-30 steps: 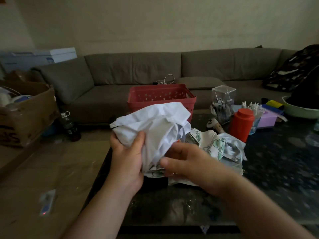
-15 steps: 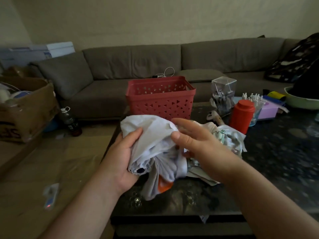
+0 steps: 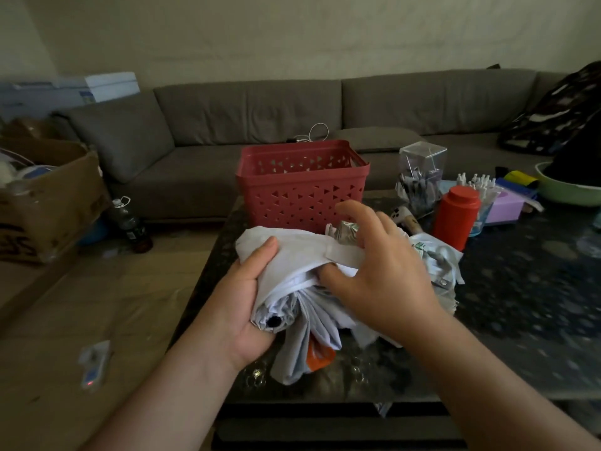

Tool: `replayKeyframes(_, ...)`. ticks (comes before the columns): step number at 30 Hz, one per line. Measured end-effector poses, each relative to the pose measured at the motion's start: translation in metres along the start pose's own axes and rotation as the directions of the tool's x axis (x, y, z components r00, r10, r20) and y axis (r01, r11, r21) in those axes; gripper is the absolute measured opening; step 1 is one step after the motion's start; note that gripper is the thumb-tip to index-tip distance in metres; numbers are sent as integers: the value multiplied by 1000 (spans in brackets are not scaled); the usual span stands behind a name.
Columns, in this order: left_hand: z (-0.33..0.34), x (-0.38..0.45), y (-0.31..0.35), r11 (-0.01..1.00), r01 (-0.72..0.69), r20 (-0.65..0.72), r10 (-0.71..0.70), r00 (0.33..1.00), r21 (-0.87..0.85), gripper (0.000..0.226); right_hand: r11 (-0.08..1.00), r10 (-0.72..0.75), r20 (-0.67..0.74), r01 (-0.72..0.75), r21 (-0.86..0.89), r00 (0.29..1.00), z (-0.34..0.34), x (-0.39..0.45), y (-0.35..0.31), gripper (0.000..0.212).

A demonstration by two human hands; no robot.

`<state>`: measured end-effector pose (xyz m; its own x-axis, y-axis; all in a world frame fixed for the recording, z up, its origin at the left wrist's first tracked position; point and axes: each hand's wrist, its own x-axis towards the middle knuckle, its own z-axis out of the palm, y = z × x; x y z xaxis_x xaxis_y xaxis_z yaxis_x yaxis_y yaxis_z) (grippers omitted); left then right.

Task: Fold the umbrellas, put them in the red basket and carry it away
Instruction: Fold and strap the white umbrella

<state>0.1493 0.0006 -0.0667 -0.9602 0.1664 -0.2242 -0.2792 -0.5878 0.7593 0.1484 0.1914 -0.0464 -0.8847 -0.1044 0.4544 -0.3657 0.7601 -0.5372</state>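
Observation:
A white umbrella (image 3: 292,255), bunched up with a black tip and an orange patch at its lower end, lies over the near part of the dark table (image 3: 520,304). My left hand (image 3: 247,304) grips its rolled lower left end. My right hand (image 3: 380,271) rests on top of it, thumb under the white closing strap, fingers spread. A second umbrella (image 3: 439,255), white with a green print, lies crumpled just behind my right hand. The red basket (image 3: 302,193) stands empty at the table's far edge, directly behind both umbrellas.
To the right of the basket stand a red bottle (image 3: 455,216), a clear plastic box (image 3: 421,177), a pink box (image 3: 507,209) and a green bowl (image 3: 566,190). A grey sofa (image 3: 260,125) runs behind. A cardboard box (image 3: 45,196) and a dark bottle (image 3: 131,222) sit on the floor at left.
The white umbrella came down from chest height to the table and is gathered tighter. My right hand moved from under the fabric onto its top, at the strap.

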Motion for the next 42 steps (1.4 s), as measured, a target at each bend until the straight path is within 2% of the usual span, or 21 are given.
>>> replayKeyframes(1,0,2,-1,999,-48,-40,48,998,18,68,994,-76,-88,69,-80,993,3,-1,-4,61)
replayKeyframes(3,2,5,-4,989,-142,-108,145,984,35,90,982,-177,-232,157,-103,957,9,-3,-6,45)
replayKeyframes(5,4,4,-6,966,-255,-160,260,952,51,88,973,-211,-326,168,-155,921,15,-2,-2,32)
replayKeyframes(7,5,2,-4,937,-337,-154,347,925,89,76,988,-142,-356,113,-102,923,17,-2,0,27)
replayKeyframes(12,9,-1,-5,889,-438,-80,450,889,135,69,974,87,-186,-44,224,979,18,-4,-6,18)
replayKeyframes(15,12,-2,-7,859,-489,-64,502,863,153,67,958,122,-207,-61,280,971,16,-4,-10,15)
replayKeyframes(20,20,-5,-11,837,-529,-150,546,824,137,66,896,221,-118,-154,418,968,22,-2,-12,33)
replayKeyframes(23,22,-4,-14,835,-529,-213,550,808,151,74,850,260,-112,-172,497,959,25,-1,-12,23)
replayKeyframes(25,19,-2,-13,847,-512,-248,532,810,145,70,921,184,-247,-79,381,951,24,0,-7,23)
replayKeyframes(27,17,1,-12,863,-489,-245,504,828,125,63,995,-25,-416,64,78,909,24,-1,-1,23)
replayKeyframes(28,18,1,-12,864,-489,-233,504,832,120,60,994,-113,-441,105,-43,891,24,-1,2,23)
replayKeyframes(29,18,0,-12,857,-501,-217,516,829,123,58,986,-163,-425,130,-104,891,25,-1,6,23)
replayKeyframes(30,18,-1,-10,846,-517,-191,533,824,128,57,986,-164,-367,143,-83,916,22,0,8,22)
replayKeyframes(31,17,-1,-9,835,-533,-156,549,821,136,59,987,-138,-265,154,40,954,18,2,13,19)
replayKeyframes(32,16,-2,-7,823,-547,-114,564,818,153,62,954,-106,-113,133,269,988,11,5,17,14)
replayKeyframes(33,13,-2,-4,811,-558,-76,576,814,177,67,851,-101,51,60,522,994,3,8,20,10)
replayKeyframes(34,11,-3,-2,797,-566,-43,586,809,210,72,693,-93,151,-46,720,984,-5,11,22,15)
replayKeyframes(35,8,-3,0,781,-574,-14,595,803,244,77,556,-60,208,-140,819,976,-11,14,24,22)
replayKeyframes(36,6,-4,1,764,-583,15,603,798,277,80,511,-34,234,-185,840,972,-15,15,26,24)
replayKeyframes(38,3,-6,2,733,-593,76,606,792,333,83,537,-21,287,-232,811,958,-18,15,27,22)
replayKeyframes(42,-1,-9,4,714,-588,176,568,804,380,99,488,-112,447,-343,803,887,-22,10,26,23)
